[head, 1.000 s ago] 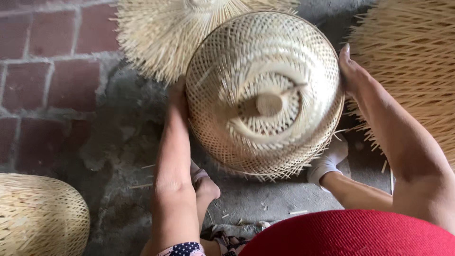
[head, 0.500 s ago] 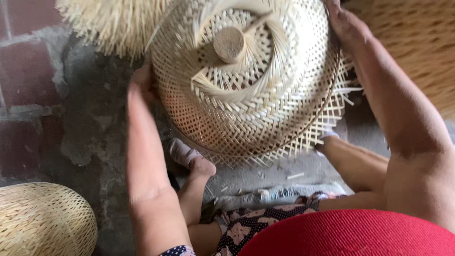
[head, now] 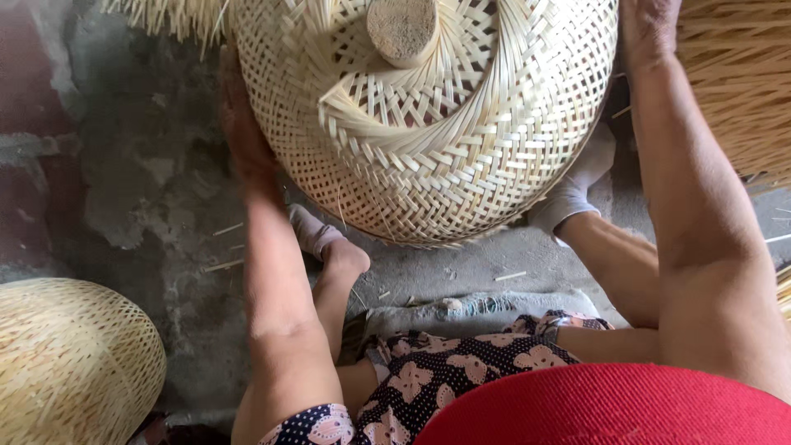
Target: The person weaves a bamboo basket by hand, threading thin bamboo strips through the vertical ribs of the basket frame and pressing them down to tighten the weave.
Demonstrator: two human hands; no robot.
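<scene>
A large round woven bamboo basket (head: 428, 140) fills the upper middle of the head view, with a round wooden plug (head: 402, 29) at the centre of its weave. My left hand (head: 239, 124) presses flat against its left side. My right hand (head: 647, 33) grips its upper right rim. The basket hangs above my socked feet (head: 317, 235) and my legs in dark flowered cloth.
Another woven bamboo basket (head: 70, 363) sits at the lower left on the concrete floor. Bundles of loose bamboo strips lie at the right edge (head: 741, 91) and top left (head: 165, 12). A red brim (head: 610, 408) covers the bottom right. Splinters dot the floor.
The basket has come closer and higher in view and turned, so its centre plug now sits at the top edge. Both hands stay on its sides.
</scene>
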